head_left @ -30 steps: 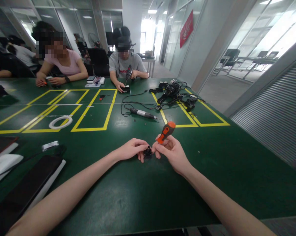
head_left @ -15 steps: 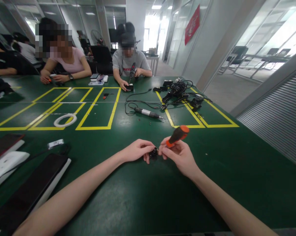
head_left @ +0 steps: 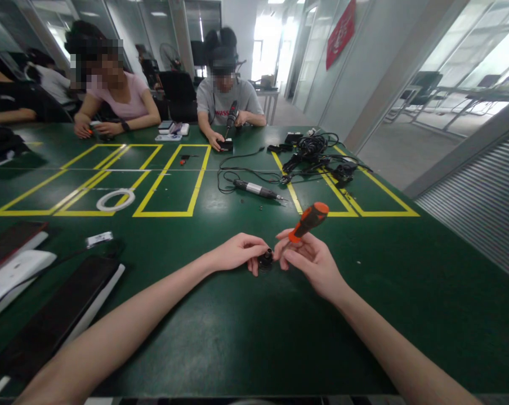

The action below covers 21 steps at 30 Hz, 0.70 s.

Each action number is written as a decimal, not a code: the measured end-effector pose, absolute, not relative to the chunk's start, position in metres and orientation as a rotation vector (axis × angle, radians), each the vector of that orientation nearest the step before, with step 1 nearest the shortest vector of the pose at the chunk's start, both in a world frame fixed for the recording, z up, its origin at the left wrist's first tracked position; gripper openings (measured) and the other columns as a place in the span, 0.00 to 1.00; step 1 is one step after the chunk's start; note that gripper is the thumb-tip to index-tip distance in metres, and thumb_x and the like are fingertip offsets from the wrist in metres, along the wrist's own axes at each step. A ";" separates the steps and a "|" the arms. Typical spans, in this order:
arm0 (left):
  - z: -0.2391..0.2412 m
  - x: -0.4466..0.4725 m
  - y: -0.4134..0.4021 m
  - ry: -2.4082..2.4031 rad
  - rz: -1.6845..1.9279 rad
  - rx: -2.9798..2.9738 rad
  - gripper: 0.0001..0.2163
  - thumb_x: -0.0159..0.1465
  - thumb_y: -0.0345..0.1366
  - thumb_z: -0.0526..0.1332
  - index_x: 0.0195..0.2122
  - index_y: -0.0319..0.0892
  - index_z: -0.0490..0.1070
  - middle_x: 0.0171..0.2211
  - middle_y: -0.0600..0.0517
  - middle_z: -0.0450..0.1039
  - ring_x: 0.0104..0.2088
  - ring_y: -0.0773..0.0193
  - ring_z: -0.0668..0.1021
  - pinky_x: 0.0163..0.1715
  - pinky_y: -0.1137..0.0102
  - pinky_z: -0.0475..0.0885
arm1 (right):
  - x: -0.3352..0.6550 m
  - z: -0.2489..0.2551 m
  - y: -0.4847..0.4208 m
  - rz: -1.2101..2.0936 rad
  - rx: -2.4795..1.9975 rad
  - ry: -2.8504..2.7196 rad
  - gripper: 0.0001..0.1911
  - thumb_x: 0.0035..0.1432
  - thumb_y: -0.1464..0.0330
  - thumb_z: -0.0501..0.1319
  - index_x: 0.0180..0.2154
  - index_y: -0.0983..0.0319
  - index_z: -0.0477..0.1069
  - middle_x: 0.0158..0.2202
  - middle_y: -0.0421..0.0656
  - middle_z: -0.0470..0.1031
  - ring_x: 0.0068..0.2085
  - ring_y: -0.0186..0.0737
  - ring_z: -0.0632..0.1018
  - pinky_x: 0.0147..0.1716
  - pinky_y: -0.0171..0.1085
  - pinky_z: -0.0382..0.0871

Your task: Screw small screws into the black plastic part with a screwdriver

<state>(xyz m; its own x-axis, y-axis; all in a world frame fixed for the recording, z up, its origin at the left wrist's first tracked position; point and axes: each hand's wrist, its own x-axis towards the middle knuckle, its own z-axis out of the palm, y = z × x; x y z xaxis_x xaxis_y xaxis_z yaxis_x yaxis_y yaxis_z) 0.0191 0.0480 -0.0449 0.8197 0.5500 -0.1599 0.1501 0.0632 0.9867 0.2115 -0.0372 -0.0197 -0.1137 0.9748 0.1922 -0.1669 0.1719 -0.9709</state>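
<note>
A small black round part point(head_left: 266, 259) with a short raised tube stands on the green table point(head_left: 220, 332) in front of me. My left hand point(head_left: 240, 253) grips it from the left, thumb near the top and fingers down its side. Close on its right, my right hand point(head_left: 311, 260) holds a screwdriver point(head_left: 308, 221) with an orange and black handle, tilted up to the right. Its shaft passes between the fingers and its tip is hidden. The right fingertips are beside the black part; whether they touch it I cannot tell.
A pen-shaped electric screwdriver point(head_left: 260, 191) with a cable lies ahead. Tangled black cables point(head_left: 311, 152) are beyond it to the right. A white ring point(head_left: 115, 199) and power banks point(head_left: 56, 315) are at left. Across the table, a person point(head_left: 229, 101) holds a power driver over a black piece.
The screwdriver handle has risen slightly, and the right fingers have shifted a little on it. The left hand keeps its grip on the black part. The whole view has shifted slightly.
</note>
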 end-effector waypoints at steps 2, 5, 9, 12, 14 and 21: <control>-0.046 0.018 0.049 0.589 0.329 1.514 0.14 0.69 0.45 0.61 0.37 0.37 0.74 0.23 0.53 0.76 0.22 0.69 0.79 0.26 0.75 0.71 | 0.210 -0.020 -0.038 1.228 -0.905 -1.286 0.15 0.56 0.58 0.74 0.36 0.60 0.75 0.28 0.41 0.80 0.24 0.34 0.75 0.27 0.36 0.73; -0.047 0.018 0.051 0.583 0.327 1.527 0.14 0.69 0.45 0.61 0.38 0.36 0.74 0.23 0.53 0.76 0.22 0.68 0.79 0.27 0.75 0.72 | 0.209 -0.020 -0.037 1.189 -0.941 -1.335 0.15 0.54 0.58 0.75 0.29 0.61 0.75 0.29 0.42 0.79 0.24 0.34 0.74 0.26 0.36 0.73; -0.048 0.017 0.051 0.579 0.337 1.530 0.15 0.68 0.46 0.62 0.37 0.37 0.73 0.24 0.52 0.76 0.22 0.67 0.79 0.26 0.75 0.71 | 0.208 -0.020 -0.036 1.151 -0.926 -1.380 0.17 0.57 0.56 0.73 0.27 0.61 0.77 0.25 0.40 0.74 0.24 0.33 0.73 0.26 0.36 0.71; -0.047 0.017 0.051 0.567 0.339 1.525 0.16 0.67 0.48 0.62 0.35 0.37 0.72 0.27 0.50 0.77 0.22 0.67 0.80 0.26 0.75 0.72 | 0.207 -0.022 -0.036 1.222 -0.868 -1.349 0.17 0.63 0.54 0.68 0.33 0.61 0.77 0.26 0.41 0.76 0.24 0.34 0.74 0.26 0.36 0.72; -0.047 0.017 0.051 0.567 0.338 1.530 0.16 0.67 0.47 0.61 0.34 0.37 0.72 0.25 0.51 0.77 0.22 0.67 0.80 0.26 0.75 0.72 | 0.206 -0.024 -0.036 1.247 -0.834 -1.306 0.16 0.61 0.54 0.70 0.39 0.61 0.76 0.29 0.42 0.79 0.25 0.34 0.75 0.27 0.36 0.73; -0.047 0.016 0.052 0.549 0.348 1.513 0.10 0.67 0.39 0.60 0.38 0.36 0.75 0.23 0.52 0.77 0.22 0.67 0.80 0.26 0.75 0.72 | 0.205 -0.022 -0.037 1.145 -0.960 -1.316 0.18 0.56 0.54 0.73 0.31 0.61 0.74 0.29 0.41 0.77 0.24 0.33 0.72 0.26 0.36 0.71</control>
<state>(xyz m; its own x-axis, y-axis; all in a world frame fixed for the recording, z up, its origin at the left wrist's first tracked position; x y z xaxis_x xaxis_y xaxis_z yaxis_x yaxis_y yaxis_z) 0.0162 0.0523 -0.0466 0.8324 0.5403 -0.1234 0.1185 0.0439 0.9920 0.2048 -0.0369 -0.0225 -0.0809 0.9736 0.2133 -0.0764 0.2073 -0.9753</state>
